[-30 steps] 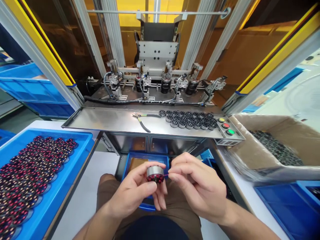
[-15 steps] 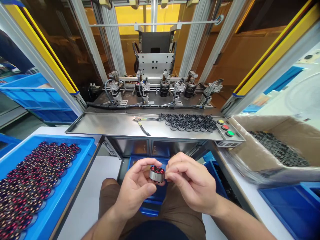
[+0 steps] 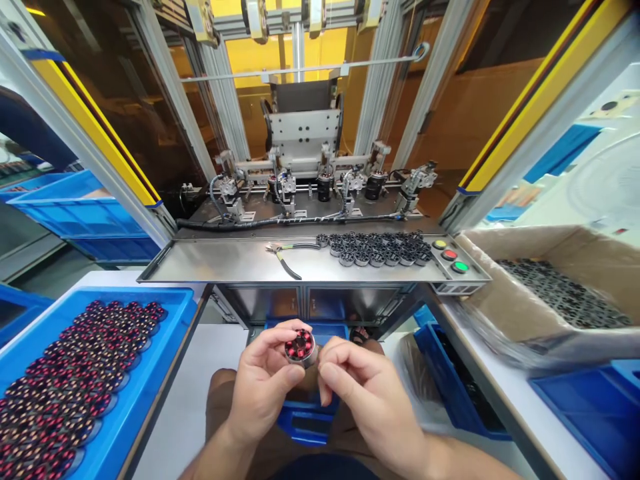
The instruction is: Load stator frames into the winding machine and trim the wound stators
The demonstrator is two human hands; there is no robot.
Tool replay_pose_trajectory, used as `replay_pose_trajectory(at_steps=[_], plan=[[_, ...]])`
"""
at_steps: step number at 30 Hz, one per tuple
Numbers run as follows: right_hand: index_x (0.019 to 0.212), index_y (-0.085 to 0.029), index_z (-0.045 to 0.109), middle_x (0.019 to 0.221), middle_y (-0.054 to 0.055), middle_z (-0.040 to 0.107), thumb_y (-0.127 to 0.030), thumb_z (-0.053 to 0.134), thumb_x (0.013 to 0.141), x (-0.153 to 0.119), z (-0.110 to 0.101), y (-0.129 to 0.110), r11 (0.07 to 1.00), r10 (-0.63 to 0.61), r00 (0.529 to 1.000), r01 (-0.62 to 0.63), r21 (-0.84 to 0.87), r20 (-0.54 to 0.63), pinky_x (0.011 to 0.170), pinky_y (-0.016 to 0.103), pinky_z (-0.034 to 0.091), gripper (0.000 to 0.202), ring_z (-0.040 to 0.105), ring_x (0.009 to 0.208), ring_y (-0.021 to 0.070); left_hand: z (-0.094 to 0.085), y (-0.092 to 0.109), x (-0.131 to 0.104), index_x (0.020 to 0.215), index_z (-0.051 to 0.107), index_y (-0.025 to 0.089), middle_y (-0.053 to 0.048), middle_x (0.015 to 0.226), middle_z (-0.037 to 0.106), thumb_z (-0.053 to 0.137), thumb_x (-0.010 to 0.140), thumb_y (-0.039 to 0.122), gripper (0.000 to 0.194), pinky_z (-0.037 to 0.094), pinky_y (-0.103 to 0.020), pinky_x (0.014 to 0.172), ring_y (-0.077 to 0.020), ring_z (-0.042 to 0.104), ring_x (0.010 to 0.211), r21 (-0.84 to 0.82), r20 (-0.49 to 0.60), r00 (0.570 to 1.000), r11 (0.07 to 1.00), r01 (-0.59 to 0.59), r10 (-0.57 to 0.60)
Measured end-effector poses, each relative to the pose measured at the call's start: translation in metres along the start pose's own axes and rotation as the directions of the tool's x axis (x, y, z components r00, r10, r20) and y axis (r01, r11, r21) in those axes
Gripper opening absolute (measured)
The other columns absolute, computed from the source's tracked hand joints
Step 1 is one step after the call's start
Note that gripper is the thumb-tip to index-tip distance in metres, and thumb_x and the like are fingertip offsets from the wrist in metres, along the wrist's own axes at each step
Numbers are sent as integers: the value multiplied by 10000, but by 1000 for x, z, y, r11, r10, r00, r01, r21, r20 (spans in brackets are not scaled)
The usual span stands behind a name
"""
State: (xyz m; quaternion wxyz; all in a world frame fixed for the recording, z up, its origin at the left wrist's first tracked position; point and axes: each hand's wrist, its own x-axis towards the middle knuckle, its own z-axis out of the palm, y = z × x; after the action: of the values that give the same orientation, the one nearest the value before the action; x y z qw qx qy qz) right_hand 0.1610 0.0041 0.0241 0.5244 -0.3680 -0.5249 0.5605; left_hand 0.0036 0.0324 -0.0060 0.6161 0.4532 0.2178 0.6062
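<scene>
My left hand (image 3: 263, 387) is closed round a small motor stator (image 3: 301, 348), thumb at its near side and fingers along its far side. Red wire windings and black inserts show on its upturned face, and its outer ring is silver metal. Beside the stator's right edge, my right hand (image 3: 367, 393) is closed in a pinch. Whatever lies between those fingertips is too small or hidden to make out. Wound stators (image 3: 100, 353) in red and copper tones fill much of the blue tray (image 3: 173, 301) at my left.
A metal ledge (image 3: 215, 260) ahead bears cutting pliers (image 3: 286, 259) and rows of black-and-silver cores (image 3: 377, 250). Push buttons (image 3: 449, 255) sit at its right end. Behind stands a machine with clamping fixtures (image 3: 325, 183). A lined carton (image 3: 545, 247) of dark parts is at right.
The stator has tipped so its wound face turns more toward me. My right hand has moved slightly down and left, still pinched beside it. The camera view has shifted a little.
</scene>
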Motion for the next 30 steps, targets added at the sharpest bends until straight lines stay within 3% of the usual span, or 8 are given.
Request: replay_pose_trajectory(at_steps=[7,10,13,17,20,22,26,30], plan=[[687,-150,600,618,-5,578,-399,695,874,3,0,18,967,95,992,-111,228,81,590,230,427,325,531,572,95,1,3,0,998,740,271,-33,1124,731,834,730,269,284,532,-209,836,-127,688,934,9,-18,999,999,31,-31],[791,-133,668,690,22,606,-492,681,859,4,-1,23,882,120,982,-173,438,148,572,245,468,365,579,581,114,1,4,0,995,735,278,-33,1112,728,830,732,301,281,551,-255,847,-149,701,924,2,1,999,999,41,-41],[926,-106,716,797,77,637,-581,635,856,6,2,23,790,137,957,-260,556,254,611,276,509,487,618,685,154,1,4,-1,983,732,283,-48,1096,727,823,737,304,263,560,-289,867,-213,666,1092,31,25,998,998,58,-59],[943,-133,729,830,47,611,-511,709,831,7,4,22,766,114,944,-282,578,310,681,244,493,394,582,723,117,1,7,-3,1056,712,313,-53,1159,708,814,744,319,328,515,-335,984,-252,561,1277,143,95,993,988,50,-64],[1023,-193,709,922,30,609,-420,784,788,6,-3,24,893,-5,984,-76,443,179,766,241,477,336,584,828,125,-2,14,-5,1255,621,326,-44,1362,600,868,649,421,661,389,-291,1111,-241,475,1354,314,-2,999,949,-30,32],[1109,-240,678,1020,33,606,-290,799,781,5,-10,24,966,-198,978,183,185,65,848,270,474,353,583,950,156,-3,19,-8,1241,634,310,-34,1311,621,869,636,441,662,413,-227,1058,-211,542,1262,456,-39,999,890,-8,28],[1229,-241,612,1069,58,618,-54,709,781,4,-18,22,810,-521,848,527,-257,99,876,301,489,494,586,1002,180,3,25,-15,1154,688,291,-31,1105,709,837,673,458,531,509,-234,899,-204,661,1020,569,21,991,817,98,-134],[1266,-218,579,1086,88,616,-15,641,779,3,-22,17,732,-569,806,587,-346,165,838,333,520,531,599,987,204,11,26,-16,1138,702,300,-33,1082,725,801,741,407,423,529,-257,868,-208,686,974,563,51,992,824,66,-114]])
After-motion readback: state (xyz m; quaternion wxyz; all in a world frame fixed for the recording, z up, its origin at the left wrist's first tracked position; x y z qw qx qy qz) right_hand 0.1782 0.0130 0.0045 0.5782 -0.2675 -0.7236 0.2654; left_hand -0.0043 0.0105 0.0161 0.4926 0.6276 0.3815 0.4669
